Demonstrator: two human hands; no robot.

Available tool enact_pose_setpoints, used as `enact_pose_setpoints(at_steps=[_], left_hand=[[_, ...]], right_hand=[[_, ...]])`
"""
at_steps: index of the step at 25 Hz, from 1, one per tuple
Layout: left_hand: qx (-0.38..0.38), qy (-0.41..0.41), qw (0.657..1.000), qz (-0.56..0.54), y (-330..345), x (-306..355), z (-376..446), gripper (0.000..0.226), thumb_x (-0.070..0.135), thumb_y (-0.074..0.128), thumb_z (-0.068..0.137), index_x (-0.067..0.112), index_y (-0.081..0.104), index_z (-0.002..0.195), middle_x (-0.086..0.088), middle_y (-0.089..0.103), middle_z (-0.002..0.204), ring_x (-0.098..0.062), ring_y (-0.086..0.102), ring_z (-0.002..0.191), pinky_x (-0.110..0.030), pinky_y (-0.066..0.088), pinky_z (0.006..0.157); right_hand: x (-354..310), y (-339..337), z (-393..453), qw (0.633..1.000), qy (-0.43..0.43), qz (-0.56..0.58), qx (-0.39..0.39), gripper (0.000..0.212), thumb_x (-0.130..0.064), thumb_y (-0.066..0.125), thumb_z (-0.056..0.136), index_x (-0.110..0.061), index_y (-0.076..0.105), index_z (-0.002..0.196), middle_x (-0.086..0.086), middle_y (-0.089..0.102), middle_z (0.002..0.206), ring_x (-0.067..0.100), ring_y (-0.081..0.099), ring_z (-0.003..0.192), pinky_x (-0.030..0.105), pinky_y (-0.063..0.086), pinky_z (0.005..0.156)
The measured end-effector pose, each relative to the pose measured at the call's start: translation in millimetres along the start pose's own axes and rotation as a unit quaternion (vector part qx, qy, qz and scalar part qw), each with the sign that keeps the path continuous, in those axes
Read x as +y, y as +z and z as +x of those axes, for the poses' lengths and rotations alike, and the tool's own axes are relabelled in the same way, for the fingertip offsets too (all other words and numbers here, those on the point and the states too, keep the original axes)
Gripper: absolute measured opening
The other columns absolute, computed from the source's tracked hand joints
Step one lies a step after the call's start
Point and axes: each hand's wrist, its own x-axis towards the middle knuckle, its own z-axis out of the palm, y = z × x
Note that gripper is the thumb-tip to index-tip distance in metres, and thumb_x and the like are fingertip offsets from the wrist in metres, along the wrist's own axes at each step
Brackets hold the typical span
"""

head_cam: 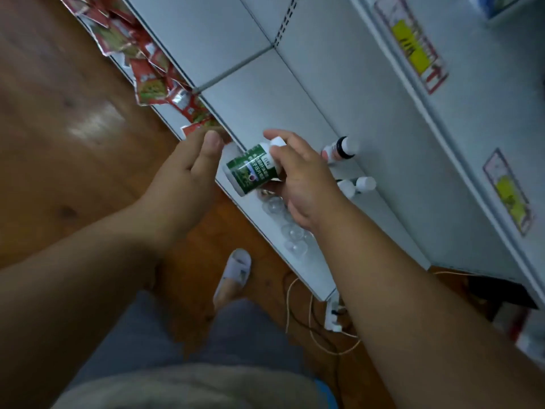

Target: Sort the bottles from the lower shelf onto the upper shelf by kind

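Observation:
My right hand (298, 178) grips a green-labelled bottle with a white cap (250, 169), tilted over the front of the lower shelf (265, 93). Just left of the bottle, my left hand (191, 169) hovers with fingers relaxed and holds nothing. On the lower shelf behind my right hand stands a pink-labelled bottle with a dark neck and white cap (339, 150). Two white-capped bottles (358, 185) stand close together beside it. Several clear bottles (290, 233) lie along the shelf's front edge, partly hidden under my right wrist. The upper shelf's front edge (460, 149) runs along the right.
Red and green snack packets (147, 66) crowd the shelf section to the left. A brown wooden floor lies below. My slippered foot (234, 273) stands near the shelf base, beside a white power strip (333, 315) and looping cables. Price tags (413, 42) hang on the upper shelf edge.

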Motion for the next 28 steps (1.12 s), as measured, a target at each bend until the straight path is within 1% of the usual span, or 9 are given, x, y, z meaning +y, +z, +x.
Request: enact_pose_setpoints(at_steps=[3, 5, 8, 12, 16, 20, 22, 25, 28], left_hand=[[0.040, 0.022, 0.998, -0.045, -77.8, 53.2, -31.3, 0.064, 0.074, 0.027, 0.082, 0.034, 0.057, 0.122, 0.009, 0.064, 0.118, -0.008, 0.059, 0.112, -0.043, 0.046, 0.102], [0.042, 0.044, 0.997, -0.037, -123.4, 79.6, -40.4, 0.065, 0.073, 0.026, 0.082, 0.033, 0.056, 0.123, 0.009, 0.063, 0.118, -0.008, 0.059, 0.113, -0.044, 0.047, 0.102], [0.059, 0.097, 0.993, -0.010, -199.7, 126.5, -40.6, 0.058, 0.073, 0.024, 0.082, 0.040, 0.055, 0.118, 0.016, 0.062, 0.114, -0.005, 0.058, 0.110, -0.042, 0.046, 0.101], [0.063, 0.135, 0.988, 0.048, -266.1, 172.5, -28.9, 0.069, 0.074, 0.022, 0.081, 0.035, 0.055, 0.127, 0.014, 0.059, 0.124, -0.006, 0.053, 0.119, -0.042, 0.043, 0.104], [0.033, 0.146, 0.986, 0.078, -291.9, 197.5, 0.9, 0.083, 0.081, 0.018, 0.078, 0.030, 0.050, 0.135, 0.012, 0.058, 0.125, -0.006, 0.053, 0.118, -0.042, 0.045, 0.101], [0.057, 0.178, 0.979, 0.087, -321.5, 223.3, 64.2, 0.067, 0.082, 0.016, 0.082, 0.042, 0.050, 0.124, 0.015, 0.058, 0.119, -0.007, 0.055, 0.112, -0.037, 0.049, 0.090], [0.089, 0.193, 0.972, 0.104, -339.9, 232.3, 90.1, 0.060, 0.080, 0.017, 0.084, 0.044, 0.051, 0.118, 0.016, 0.058, 0.117, -0.003, 0.052, 0.113, -0.031, 0.046, 0.093], [0.140, 0.156, 0.969, 0.134, -387.3, 237.4, 125.2, 0.083, 0.082, 0.015, 0.080, 0.031, 0.048, 0.136, 0.013, 0.053, 0.131, -0.001, 0.045, 0.124, -0.036, 0.041, 0.104], [0.184, 0.120, 0.964, 0.152, -447.0, 235.3, 161.7, 0.085, 0.081, 0.015, 0.079, 0.033, 0.041, 0.143, 0.018, 0.046, 0.139, 0.003, 0.040, 0.127, -0.037, 0.039, 0.107]], right_hand=[[-65.3, 60.4, -42.0, 0.990, -0.022, 0.107, -0.089, 0.020, -0.018, 0.057, 0.096, -0.023, 0.062, 0.115, 0.009, 0.063, 0.104, 0.023, 0.063, 0.093, 0.038, 0.057, 0.075], [-101.8, 97.0, -55.6, 0.983, -0.034, 0.152, -0.095, 0.021, -0.025, 0.066, 0.086, -0.017, 0.060, 0.105, 0.008, 0.065, 0.094, 0.024, 0.061, 0.088, 0.043, 0.054, 0.078], [-163.2, 158.3, -64.3, 0.971, -0.057, 0.213, -0.092, 0.037, -0.032, 0.076, 0.077, -0.011, 0.064, 0.105, 0.010, 0.069, 0.089, 0.027, 0.065, 0.086, 0.054, 0.051, 0.090], [-233.6, 214.6, -71.4, 0.952, -0.095, 0.262, -0.127, 0.041, -0.039, 0.069, 0.075, -0.011, 0.067, 0.105, 0.009, 0.071, 0.082, 0.021, 0.069, 0.072, 0.040, 0.057, 0.075], [-280.0, 233.6, -47.5, 0.948, -0.151, 0.240, -0.143, 0.047, -0.042, 0.068, 0.076, -0.010, 0.064, 0.109, 0.009, 0.073, 0.087, 0.023, 0.072, 0.082, 0.043, 0.057, 0.078], [-327.9, 251.7, 17.0, 0.957, -0.194, 0.174, -0.127, 0.042, -0.040, 0.069, 0.074, -0.012, 0.068, 0.105, 0.012, 0.073, 0.094, 0.025, 0.072, 0.089, 0.048, 0.056, 0.085], [-355.4, 268.3, 46.7, 0.962, -0.208, 0.127, -0.124, 0.034, -0.040, 0.068, 0.079, -0.016, 0.070, 0.103, 0.010, 0.073, 0.096, 0.024, 0.071, 0.093, 0.048, 0.057, 0.087], [-400.3, 310.0, 95.4, 0.963, -0.213, 0.068, -0.152, 0.015, -0.036, 0.061, 0.094, -0.026, 0.072, 0.094, 0.005, 0.073, 0.092, 0.021, 0.072, 0.089, 0.043, 0.059, 0.080], [-436.4, 368.3, 143.2, 0.953, -0.232, 0.027, -0.195, 0.019, -0.035, 0.058, 0.097, -0.033, 0.073, 0.087, 0.003, 0.072, 0.088, 0.021, 0.072, 0.088, 0.041, 0.058, 0.076]])
